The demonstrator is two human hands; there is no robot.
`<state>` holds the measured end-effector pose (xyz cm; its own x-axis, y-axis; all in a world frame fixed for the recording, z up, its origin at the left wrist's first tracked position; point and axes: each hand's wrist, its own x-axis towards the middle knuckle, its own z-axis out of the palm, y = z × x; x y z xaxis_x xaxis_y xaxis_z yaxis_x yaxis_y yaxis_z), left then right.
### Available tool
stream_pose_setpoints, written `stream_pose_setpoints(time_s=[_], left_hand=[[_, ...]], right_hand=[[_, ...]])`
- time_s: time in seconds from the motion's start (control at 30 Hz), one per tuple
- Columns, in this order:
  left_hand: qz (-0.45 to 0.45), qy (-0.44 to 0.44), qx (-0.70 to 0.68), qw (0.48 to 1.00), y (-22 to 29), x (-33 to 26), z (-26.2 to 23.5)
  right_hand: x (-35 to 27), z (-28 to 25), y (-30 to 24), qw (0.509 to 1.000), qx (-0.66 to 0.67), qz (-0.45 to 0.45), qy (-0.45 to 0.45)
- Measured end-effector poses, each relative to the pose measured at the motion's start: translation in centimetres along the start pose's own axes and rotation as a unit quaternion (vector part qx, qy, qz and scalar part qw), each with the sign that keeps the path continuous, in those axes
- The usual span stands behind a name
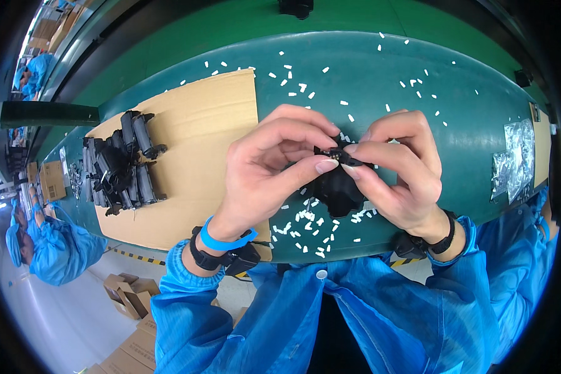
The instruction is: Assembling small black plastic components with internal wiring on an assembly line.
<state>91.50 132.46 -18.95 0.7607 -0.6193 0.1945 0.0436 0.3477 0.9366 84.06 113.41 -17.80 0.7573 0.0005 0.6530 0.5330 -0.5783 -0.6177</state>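
Observation:
Between my two hands is a small black plastic part (338,154), pinched at both ends above the green table. My left hand (274,162) grips it with thumb and forefinger, the other fingers curled behind. From the other side my right hand (402,165) pinches it the same way. Directly below lies a larger black moulded piece (340,194), partly covered by my hands; whether it is joined to the small part I cannot tell. Small white pieces (305,218) are scattered on the table around it.
A cardboard sheet (193,131) lies to the left, bearing a pile of black plastic parts (121,165). Clear plastic bags (514,159) rest at the right end of the green table (467,181). Co-workers in blue (62,249) sit at left and right. Cardboard boxes (131,293) stand on the floor.

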Motion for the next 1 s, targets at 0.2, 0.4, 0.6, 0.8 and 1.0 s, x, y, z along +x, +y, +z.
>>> stream_pose_setpoints(time_s=[0.2, 0.4, 0.6, 0.8, 1.0], left_hand=[[-0.007, -0.019, 0.048, 0.999, 0.2, 0.0, -0.5], [-0.037, -0.011, 0.048, 0.998, 0.2, 0.1, -0.7], [-0.069, -0.003, 0.044, 0.997, 0.6, 0.1, -0.6], [-0.04, -0.014, 0.053, 0.998, 0.6, 0.0, -0.3], [0.034, -0.026, 0.154, 0.987, 0.5, -0.1, -0.6]], right_hand=[[-0.1, 0.0, 0.4, 0.999, -0.014, -0.047, -0.002], [-0.2, 0.3, 0.7, 0.996, -0.039, -0.078, 0.008], [-0.3, 0.5, 1.0, 0.994, -0.045, -0.098, 0.014], [-0.4, 0.1, 0.6, 0.995, -0.058, -0.078, 0.023], [-0.2, 0.5, 1.4, 0.98, -0.11, -0.152, 0.068]])
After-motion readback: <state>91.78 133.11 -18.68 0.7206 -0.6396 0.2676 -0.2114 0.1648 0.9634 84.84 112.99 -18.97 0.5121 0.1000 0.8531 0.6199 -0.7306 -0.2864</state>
